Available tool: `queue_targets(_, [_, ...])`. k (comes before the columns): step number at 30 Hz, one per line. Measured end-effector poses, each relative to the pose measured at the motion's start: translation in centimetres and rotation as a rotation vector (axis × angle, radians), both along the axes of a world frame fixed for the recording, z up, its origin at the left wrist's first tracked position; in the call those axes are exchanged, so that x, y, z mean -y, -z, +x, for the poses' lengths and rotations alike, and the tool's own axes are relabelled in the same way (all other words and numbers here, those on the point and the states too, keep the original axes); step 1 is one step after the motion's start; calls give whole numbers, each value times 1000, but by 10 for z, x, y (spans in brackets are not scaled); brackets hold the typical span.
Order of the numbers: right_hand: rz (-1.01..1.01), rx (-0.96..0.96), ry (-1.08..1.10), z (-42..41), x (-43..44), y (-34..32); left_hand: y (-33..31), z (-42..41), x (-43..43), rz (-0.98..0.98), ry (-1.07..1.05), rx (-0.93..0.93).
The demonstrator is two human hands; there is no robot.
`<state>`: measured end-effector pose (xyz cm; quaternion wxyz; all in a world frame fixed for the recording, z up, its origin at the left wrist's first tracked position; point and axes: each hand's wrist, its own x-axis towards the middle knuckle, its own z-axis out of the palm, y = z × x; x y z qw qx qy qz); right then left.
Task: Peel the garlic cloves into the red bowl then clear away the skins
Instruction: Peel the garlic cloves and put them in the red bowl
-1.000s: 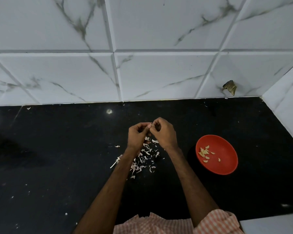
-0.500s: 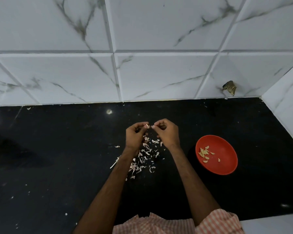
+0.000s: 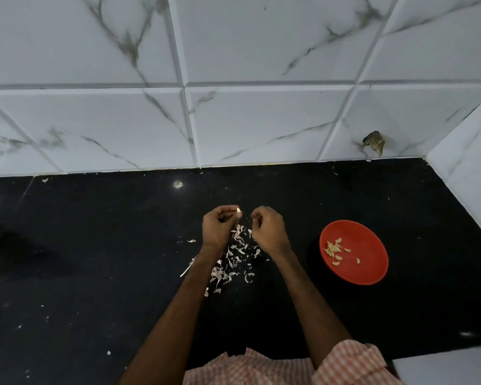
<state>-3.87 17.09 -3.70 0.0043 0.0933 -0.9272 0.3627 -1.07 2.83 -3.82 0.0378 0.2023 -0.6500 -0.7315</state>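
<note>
Just above the centre of the frame, the left hand point(image 3: 218, 227) pinches a pale garlic clove point(image 3: 238, 210) between thumb and fingertips, the clove poking out toward the right. The right hand point(image 3: 268, 232) sits just beside it, a small gap between them, its fingers curled inward; whether they grip a scrap of skin cannot be told. Below and between the two hands a loose scatter of papery skins point(image 3: 233, 259) lies on the black countertop point(image 3: 95, 259), trailing toward lower left. Right of centre stands the red bowl point(image 3: 372, 245), well apart from the hands, with a small cluster of peeled cloves point(image 3: 333, 248) in its left half. A checked sleeve point(image 3: 347, 365) shows at bottom right
</note>
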Motion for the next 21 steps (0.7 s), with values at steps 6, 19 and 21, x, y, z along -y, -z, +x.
queue_targets(6, [-520,417,236,4,2,-8,5,0,1,-120,-3,-25])
queue_targets(19, [-1693,842,275,11,-12,-7,4,1,-33,-376,255,-90])
queue_targets(21, [-1727,817,290,13,-22,-6,5,1,-43,-357,271,-86])
